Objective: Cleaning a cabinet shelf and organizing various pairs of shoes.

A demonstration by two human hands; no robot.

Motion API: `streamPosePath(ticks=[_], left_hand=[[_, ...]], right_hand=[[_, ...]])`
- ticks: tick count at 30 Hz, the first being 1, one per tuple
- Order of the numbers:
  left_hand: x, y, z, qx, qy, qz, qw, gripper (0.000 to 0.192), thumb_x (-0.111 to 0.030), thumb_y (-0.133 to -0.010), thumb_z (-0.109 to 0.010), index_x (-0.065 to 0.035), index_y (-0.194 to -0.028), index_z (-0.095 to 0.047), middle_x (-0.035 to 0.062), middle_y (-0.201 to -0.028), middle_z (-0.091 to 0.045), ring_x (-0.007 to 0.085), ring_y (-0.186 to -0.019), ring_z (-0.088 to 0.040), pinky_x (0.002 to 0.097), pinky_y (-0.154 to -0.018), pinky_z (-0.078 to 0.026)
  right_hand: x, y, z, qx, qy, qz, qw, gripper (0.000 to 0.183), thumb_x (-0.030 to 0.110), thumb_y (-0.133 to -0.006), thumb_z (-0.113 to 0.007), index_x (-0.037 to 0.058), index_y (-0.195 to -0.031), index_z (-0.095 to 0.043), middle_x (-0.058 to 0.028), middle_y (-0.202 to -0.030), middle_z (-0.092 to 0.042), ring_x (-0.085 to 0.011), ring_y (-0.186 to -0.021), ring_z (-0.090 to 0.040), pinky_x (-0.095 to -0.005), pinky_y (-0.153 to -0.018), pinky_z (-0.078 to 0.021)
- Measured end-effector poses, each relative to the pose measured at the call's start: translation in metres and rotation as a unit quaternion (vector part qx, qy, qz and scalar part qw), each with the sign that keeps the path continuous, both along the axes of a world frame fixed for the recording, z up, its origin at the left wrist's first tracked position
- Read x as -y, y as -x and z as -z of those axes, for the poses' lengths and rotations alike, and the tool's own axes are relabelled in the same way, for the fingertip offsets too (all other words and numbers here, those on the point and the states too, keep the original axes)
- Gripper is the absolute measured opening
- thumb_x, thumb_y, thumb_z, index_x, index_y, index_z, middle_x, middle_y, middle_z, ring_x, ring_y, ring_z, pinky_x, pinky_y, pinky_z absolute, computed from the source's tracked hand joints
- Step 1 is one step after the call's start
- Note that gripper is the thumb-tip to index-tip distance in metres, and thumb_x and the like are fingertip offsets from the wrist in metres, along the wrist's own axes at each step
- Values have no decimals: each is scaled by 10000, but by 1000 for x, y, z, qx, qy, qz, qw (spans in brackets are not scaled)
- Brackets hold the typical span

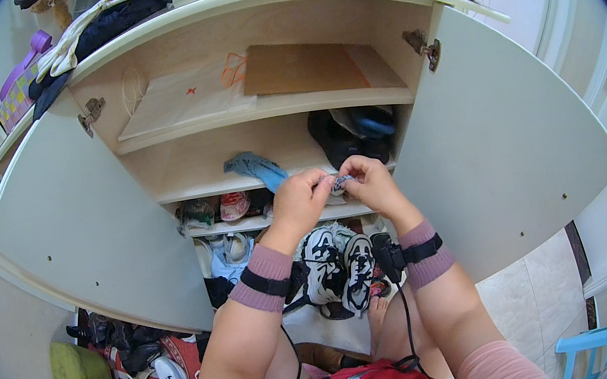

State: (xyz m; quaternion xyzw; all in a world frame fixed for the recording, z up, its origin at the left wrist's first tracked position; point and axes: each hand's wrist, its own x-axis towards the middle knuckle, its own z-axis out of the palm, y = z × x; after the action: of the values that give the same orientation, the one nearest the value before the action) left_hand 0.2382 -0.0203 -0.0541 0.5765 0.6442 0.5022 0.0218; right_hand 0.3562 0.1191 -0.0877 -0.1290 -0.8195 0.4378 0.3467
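Both hands meet in front of an open shoe cabinet, at the level of its middle shelf (196,169). Between them is a small blue-and-white patterned strip of fabric or cord (342,182), mostly covered by fingers. My left hand (302,195) pinches one side of it, my right hand (369,183) the other. A blue cloth (257,168) lies on the shelf beyond my left hand. Dark shoes (334,138) sit at the shelf's right end, behind my right hand. Below my wrists, a pair of black-and-white sneakers (323,265) stands at the cabinet's foot.
Cabinet doors (92,219) (495,145) stand wide on both sides. A brown board (304,67) and a pale flat bag (191,97) lie on the upper shelf. Lower shelves hold shoes, including a pink one (235,205). A green stool (80,369) and blue stool (593,343) flank me.
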Motion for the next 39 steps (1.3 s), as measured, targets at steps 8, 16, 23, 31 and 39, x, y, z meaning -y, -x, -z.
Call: streamPosePath(ticks=[8, 16, 23, 31, 39], left_hand=[[-3, 22, 6, 244, 10, 49, 969, 212, -164, -895, -566, 28, -829, -629, 4, -726, -600, 74, -665, -496, 234, -607, -412], [-17, 0, 21, 108, -61, -39, 991, 160, -145, -859, -582, -36, -976, -583, 103, -653, -593, 160, -585, -552, 314, -546, -432], [-11, -12, 9, 75, -5, 20, 997, 157, -155, -851, -604, -12, -912, -623, 112, -790, -645, 194, -689, -617, 302, -613, -467], [1, -19, -1, -110, -30, -17, 993, 114, -157, -802, -630, -55, -842, -663, 118, -782, -621, 293, -688, -601, 348, -593, -464], [2, 15, 0, -13, -91, -59, 994, 107, -122, -798, -640, -15, -802, -650, 114, -738, -581, 255, -675, -576, 322, -611, -440]], right_hand=[[22, -18, -35, 16, 358, -243, 901, 89, 26, -819, -614, 50, -890, -565, -1, -679, -570, -72, -564, -538, -189, -494, -433], [17, -2, -28, -236, 461, -153, 841, 95, 21, -860, -570, 59, -938, -532, -55, -757, -590, -134, -629, -580, -234, -544, -488], [10, -1, -23, -279, 499, -88, 816, 102, 8, -850, -571, 64, -930, -539, -46, -770, -578, -139, -654, -582, -242, -552, -491], [12, 4, -19, -156, 253, 92, 950, 63, 4, -815, -585, 17, -870, -559, -33, -751, -579, -100, -651, -560, -226, -569, -465], [14, 1, -13, -7, 95, -25, 995, 75, -3, -765, -611, 11, -827, -571, -7, -696, -558, -80, -604, -503, -221, -545, -416]])
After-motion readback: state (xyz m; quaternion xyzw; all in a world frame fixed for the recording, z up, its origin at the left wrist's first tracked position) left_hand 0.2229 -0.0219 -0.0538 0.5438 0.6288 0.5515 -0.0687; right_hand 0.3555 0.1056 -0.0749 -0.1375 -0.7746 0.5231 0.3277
